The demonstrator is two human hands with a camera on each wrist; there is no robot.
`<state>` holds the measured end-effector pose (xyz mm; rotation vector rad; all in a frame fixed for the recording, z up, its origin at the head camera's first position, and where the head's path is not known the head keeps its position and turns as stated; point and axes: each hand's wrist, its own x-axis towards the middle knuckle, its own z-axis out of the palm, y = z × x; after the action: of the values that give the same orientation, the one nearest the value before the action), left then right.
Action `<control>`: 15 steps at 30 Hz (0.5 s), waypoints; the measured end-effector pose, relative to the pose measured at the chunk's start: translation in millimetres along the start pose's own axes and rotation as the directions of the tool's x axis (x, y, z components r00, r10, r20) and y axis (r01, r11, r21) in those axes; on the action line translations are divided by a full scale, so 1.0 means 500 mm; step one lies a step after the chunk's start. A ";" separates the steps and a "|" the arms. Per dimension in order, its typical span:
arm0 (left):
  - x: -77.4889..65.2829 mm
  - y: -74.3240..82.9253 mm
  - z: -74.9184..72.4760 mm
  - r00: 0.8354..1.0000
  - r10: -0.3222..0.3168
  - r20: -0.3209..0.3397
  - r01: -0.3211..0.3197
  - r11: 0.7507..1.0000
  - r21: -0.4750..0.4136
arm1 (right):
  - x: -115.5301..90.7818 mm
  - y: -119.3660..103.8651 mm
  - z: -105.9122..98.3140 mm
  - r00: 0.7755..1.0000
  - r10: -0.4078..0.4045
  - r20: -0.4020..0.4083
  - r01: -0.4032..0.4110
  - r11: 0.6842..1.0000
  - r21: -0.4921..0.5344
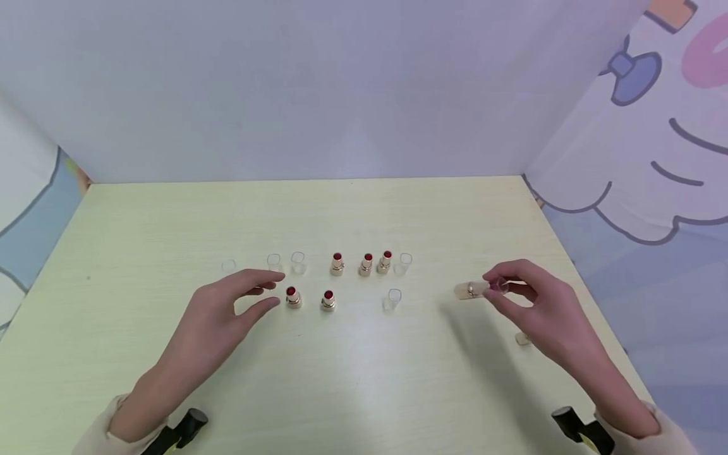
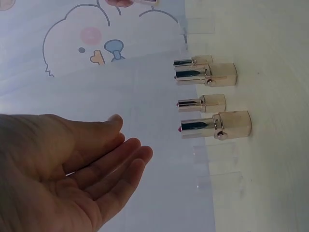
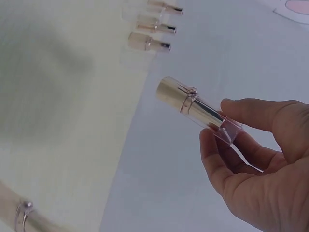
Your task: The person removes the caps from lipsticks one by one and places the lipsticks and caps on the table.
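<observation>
My right hand (image 1: 543, 309) pinches a gold lipstick (image 3: 174, 94) by its clear cap (image 3: 228, 131), holding it tilted above the table's right side. The gold base points away from the fingers. My left hand (image 1: 213, 319) hovers with its thumb and fingers apart and nothing between them. Just right of its fingertips stands an uncapped lipstick (image 1: 292, 298) with a dark red top, and beside that another one (image 1: 328, 301). Behind them, three more lipsticks (image 1: 366, 265) stand uncapped. Clear caps (image 1: 298, 263) stand behind the left fingertips.
Two other clear caps (image 1: 405, 263) stand right of the middle. One more lipstick (image 3: 24, 212) lies near the right forearm, partly hidden by it in the head view. The pale wooden table (image 1: 170, 221) meets a plain backdrop, with cartoon-printed cloth (image 1: 637, 265) at the sides.
</observation>
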<state>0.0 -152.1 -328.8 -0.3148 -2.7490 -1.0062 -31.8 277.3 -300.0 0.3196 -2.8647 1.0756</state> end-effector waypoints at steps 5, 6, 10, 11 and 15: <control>0.000 0.024 0.008 0.999 0.051 -0.006 -0.051 0.998 0.024 | 0.001 -0.045 0.023 0.997 -0.078 -0.003 0.078 0.992 0.100; 0.000 0.028 0.010 0.998 0.063 -0.008 -0.063 0.998 0.026 | 0.001 -0.052 0.027 0.996 -0.094 -0.002 0.093 0.988 0.120; 0.006 0.043 0.019 0.993 0.114 -0.011 -0.114 0.993 0.016 | 0.001 -0.076 0.045 0.989 -0.150 0.010 0.146 0.969 0.198; 0.007 0.045 0.021 0.992 0.125 -0.010 -0.125 0.992 0.010 | 0.000 -0.081 0.049 0.987 -0.159 0.016 0.152 0.966 0.210; 0.012 0.056 0.031 0.988 0.156 0.004 -0.156 0.988 -0.017 | -0.001 -0.101 0.067 0.981 -0.189 0.041 0.171 0.946 0.273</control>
<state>-0.1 -120.5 -321.7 -0.5275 -2.6729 -0.9887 -20.0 218.4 -292.7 0.6319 -2.6752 1.4412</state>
